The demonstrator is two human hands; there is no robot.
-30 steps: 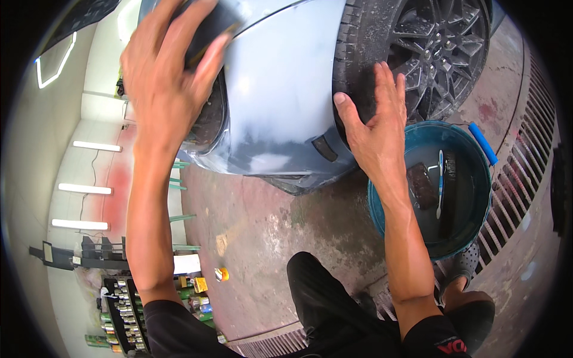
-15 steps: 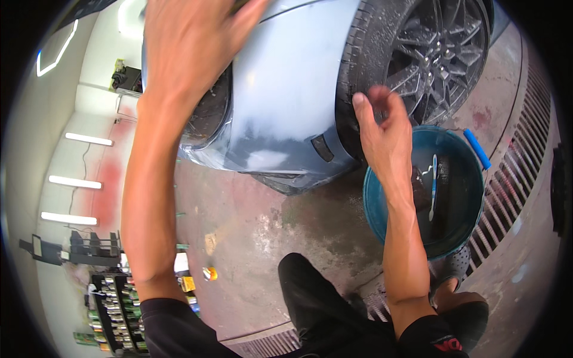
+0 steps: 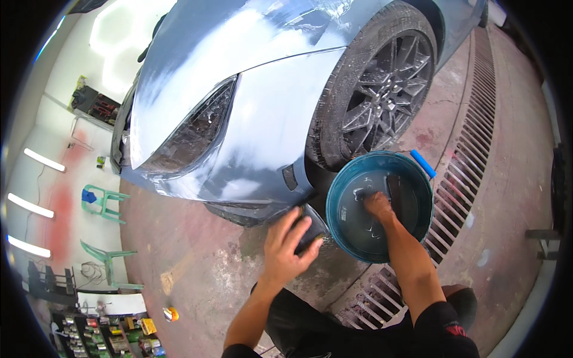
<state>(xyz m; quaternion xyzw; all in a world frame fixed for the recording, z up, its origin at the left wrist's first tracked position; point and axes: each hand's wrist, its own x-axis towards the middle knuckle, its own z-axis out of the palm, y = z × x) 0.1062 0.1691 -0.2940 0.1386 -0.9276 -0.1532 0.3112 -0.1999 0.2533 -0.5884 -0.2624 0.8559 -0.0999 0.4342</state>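
Note:
My left hand is closed around a dark flat sheet that looks like wet sandpaper. It is beside the lower corner of a blue-grey car bumper with whitish patches, apart from the panel. My right hand reaches down into a teal bucket of cloudy water; its fingertips are hidden there, so a hold cannot be made out. The bucket has a blue handle grip and stands just below the front wheel. A dark headlight sits left of the whitish fender.
A metal floor grate runs along the right, past the bucket. Green plastic chairs stand at the left, with a shelf of bottles and cans below them. A small orange-and-white roll lies on the floor.
My left hand has come down from the front of the car to beside the bucket, the dark sheet now showing. My right hand has gone down into the bucket. The view has shifted.

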